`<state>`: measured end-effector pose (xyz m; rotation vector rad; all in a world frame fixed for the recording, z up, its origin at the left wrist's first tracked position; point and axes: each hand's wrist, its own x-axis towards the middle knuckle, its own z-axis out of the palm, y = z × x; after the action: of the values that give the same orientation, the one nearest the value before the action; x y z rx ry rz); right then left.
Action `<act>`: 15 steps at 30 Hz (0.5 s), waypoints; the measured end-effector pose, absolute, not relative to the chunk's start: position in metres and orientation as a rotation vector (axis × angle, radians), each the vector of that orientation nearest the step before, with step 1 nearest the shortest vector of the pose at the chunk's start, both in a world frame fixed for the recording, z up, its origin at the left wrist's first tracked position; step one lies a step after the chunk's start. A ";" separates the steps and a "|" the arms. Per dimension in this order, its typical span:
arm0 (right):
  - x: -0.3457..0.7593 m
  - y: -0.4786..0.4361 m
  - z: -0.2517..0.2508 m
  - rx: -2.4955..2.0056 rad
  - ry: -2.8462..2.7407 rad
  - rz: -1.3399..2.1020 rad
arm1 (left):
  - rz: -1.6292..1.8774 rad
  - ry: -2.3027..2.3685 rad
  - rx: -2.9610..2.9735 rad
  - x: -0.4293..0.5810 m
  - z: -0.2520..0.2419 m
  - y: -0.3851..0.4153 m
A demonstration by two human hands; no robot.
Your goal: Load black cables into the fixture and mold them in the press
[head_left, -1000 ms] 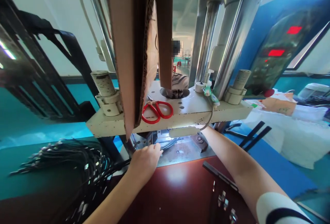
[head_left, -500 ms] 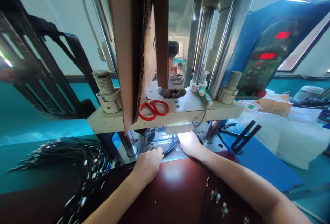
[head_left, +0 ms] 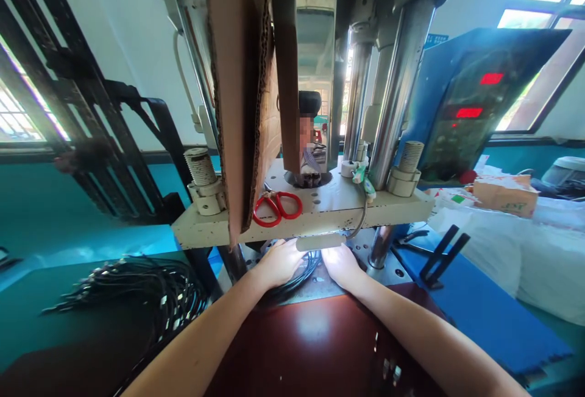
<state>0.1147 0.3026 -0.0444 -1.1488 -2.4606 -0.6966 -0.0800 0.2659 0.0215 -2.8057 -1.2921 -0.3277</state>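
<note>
Both hands reach in under the press's upper plate (head_left: pixel 228 226), close to the lit lower plate (head_left: pixel 320 287). My left hand (head_left: pixel 281 263) lies over black cables (head_left: pixel 311 265) that curve between the two hands. Its fingertips are hidden below the white lamp bar (head_left: pixel 320 242), so its grip does not show. To the right of the cables is my right hand (head_left: pixel 340 263), palm side inward; glare and the bar cover its fingers. Whatever lies between the fingertips is hidden.
Red-handled scissors (head_left: pixel 278 208) hang at the upper plate's front edge beside cardboard (head_left: pixel 242 111). A cable bundle (head_left: pixel 155 290) lies left. Small metal parts (head_left: pixel 392 371) lie on the brown table (head_left: pixel 301 348). A control box (head_left: pixel 475 111) stands right. Another person (head_left: pixel 308 132) shows beyond the press.
My left hand has moved forward and right from the front of the lower plate to under the lamp bar. More cable now curves between the hands. My right hand stays nearly in place.
</note>
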 end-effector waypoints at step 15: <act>0.112 0.301 -0.027 -1.036 -2.584 -0.374 | -0.387 -1.186 -2.796 -0.083 0.006 0.277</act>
<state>0.1120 0.3009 -0.0274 -1.0364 -2.5840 -0.3742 -0.0835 0.2766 0.0061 -2.7961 -1.1858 -0.3872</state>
